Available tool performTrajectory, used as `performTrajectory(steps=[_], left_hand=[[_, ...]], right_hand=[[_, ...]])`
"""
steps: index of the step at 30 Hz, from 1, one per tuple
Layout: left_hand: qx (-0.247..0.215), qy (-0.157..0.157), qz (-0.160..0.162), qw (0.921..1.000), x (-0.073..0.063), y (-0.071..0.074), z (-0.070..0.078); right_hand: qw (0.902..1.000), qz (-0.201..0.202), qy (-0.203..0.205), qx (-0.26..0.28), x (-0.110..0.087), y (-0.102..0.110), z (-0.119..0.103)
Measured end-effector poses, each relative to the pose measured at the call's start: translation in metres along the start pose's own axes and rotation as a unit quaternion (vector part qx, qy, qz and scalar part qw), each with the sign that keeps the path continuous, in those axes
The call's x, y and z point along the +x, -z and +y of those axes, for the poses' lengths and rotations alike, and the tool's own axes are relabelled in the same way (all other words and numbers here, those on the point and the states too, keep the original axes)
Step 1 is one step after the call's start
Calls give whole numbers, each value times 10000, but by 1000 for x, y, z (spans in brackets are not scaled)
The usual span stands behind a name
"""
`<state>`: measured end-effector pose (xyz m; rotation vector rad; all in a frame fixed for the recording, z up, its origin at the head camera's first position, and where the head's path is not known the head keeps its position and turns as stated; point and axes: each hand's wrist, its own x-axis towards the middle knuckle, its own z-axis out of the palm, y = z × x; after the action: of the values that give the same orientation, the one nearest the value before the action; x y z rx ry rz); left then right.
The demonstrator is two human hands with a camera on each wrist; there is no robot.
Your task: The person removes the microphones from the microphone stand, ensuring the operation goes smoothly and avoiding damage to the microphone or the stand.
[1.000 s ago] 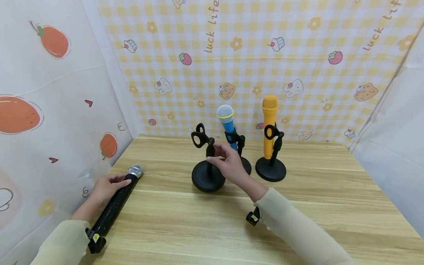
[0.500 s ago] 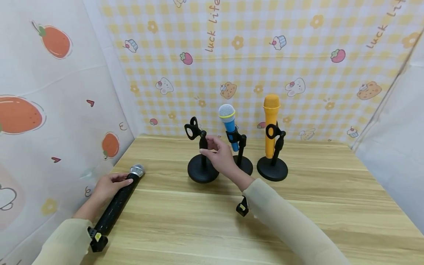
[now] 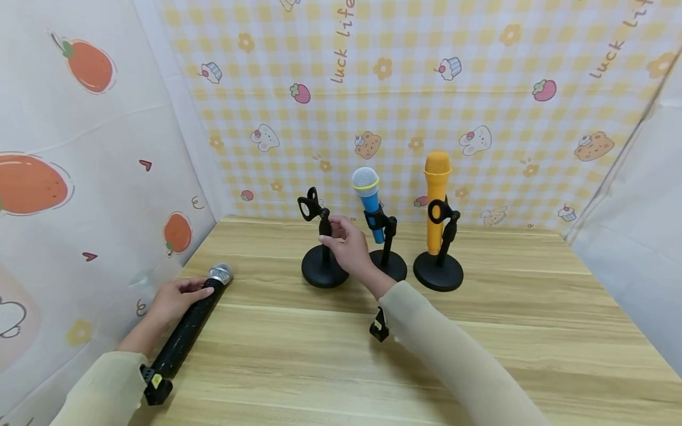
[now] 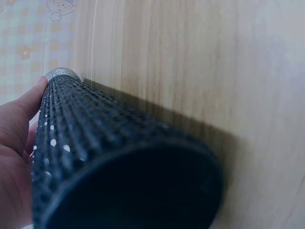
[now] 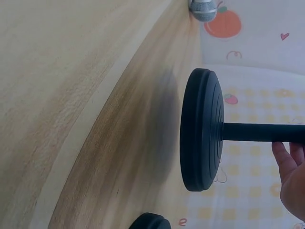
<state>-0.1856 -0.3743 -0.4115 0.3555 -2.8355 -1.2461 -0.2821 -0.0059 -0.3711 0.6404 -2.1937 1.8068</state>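
Note:
My left hand (image 3: 171,303) grips a black, glitter-studded microphone (image 3: 186,331) just below its silver mesh head, at the table's left side. In the left wrist view the microphone's wide dark end (image 4: 138,191) fills the foreground, with the thumb along its side. My right hand (image 3: 348,245) pinches the upright post of a black microphone stand (image 3: 322,272) between thumb and fingers. The clip (image 3: 311,206) on top of this stand holds nothing. In the right wrist view the round base (image 5: 201,131) hangs close over the tabletop, its shadow falling apart from it.
Right of the held stand, a blue microphone (image 3: 369,204) with a white head sits in a second stand (image 3: 391,267). Farther right, a yellow microphone (image 3: 436,183) stands at a third stand (image 3: 439,275). A checked cloth (image 3: 405,112) hangs behind the wooden table (image 3: 298,367).
My right hand has carried the stand leftward and slightly back, away from the blue microphone's stand, mostly in the first half second. My left hand and the black microphone stay put.

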Motion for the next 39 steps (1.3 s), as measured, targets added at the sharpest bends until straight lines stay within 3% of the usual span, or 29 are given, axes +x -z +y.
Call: performTrajectory(steps=[14,28,39], left_hand=[[145,-43,-72,9999,0,1,1],[267,-71,-78,9996,1,2,0],[214,-42,-121,9997,1,2,1]], right_hand=[[9994,115,-297,-164,11,-9,12],[9959,519,-677,-313,25,-16,24],[9948,493,-785,-428,26,-17,27]])
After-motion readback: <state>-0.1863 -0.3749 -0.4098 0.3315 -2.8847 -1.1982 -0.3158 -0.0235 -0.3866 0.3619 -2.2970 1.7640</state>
